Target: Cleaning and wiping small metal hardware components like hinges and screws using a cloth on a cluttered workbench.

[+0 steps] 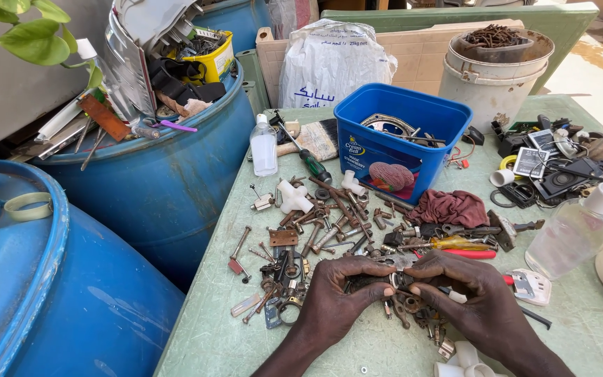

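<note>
On a worn green table (581,328) strewn with rusty bolts, a blue tub (399,139) holds metal scraps, while left hand (336,297) and right hand (465,290) pinch a small metal piece (396,269) together at the near edge.

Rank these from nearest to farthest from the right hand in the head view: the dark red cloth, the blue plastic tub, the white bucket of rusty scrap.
From the right hand:
1. Dark red cloth, just beyond the hand, mid-table.
2. Blue plastic tub, farther back, slightly left.
3. White bucket of rusty scrap, at the table's far edge, behind the tub to the right.
</note>
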